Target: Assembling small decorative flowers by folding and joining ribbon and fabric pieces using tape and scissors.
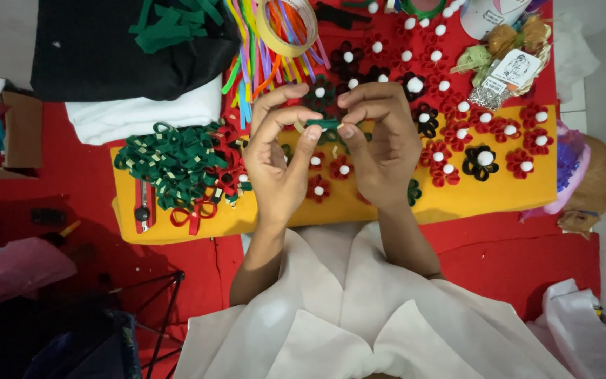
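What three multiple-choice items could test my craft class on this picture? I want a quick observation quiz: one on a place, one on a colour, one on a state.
1. Where does the pile of green felt loops lie?
A. On the yellow felt sheet's left part
B. On the black cloth
C. In the person's lap

2. What colour is the small felt piece pinched between the hands?
A. Red
B. Green
C. White

3. How do the left hand and right hand stand?
A. Both flat on the sheet
B. One holds scissors
C. Both raised, fingertips together on the piece

Answers:
1. A: the loops sit on the yellow felt sheet, left of the hands.
2. B: dark green shows between the fingertips.
3. C: both hands hover above the sheet, thumbs and forefingers closed on the piece.
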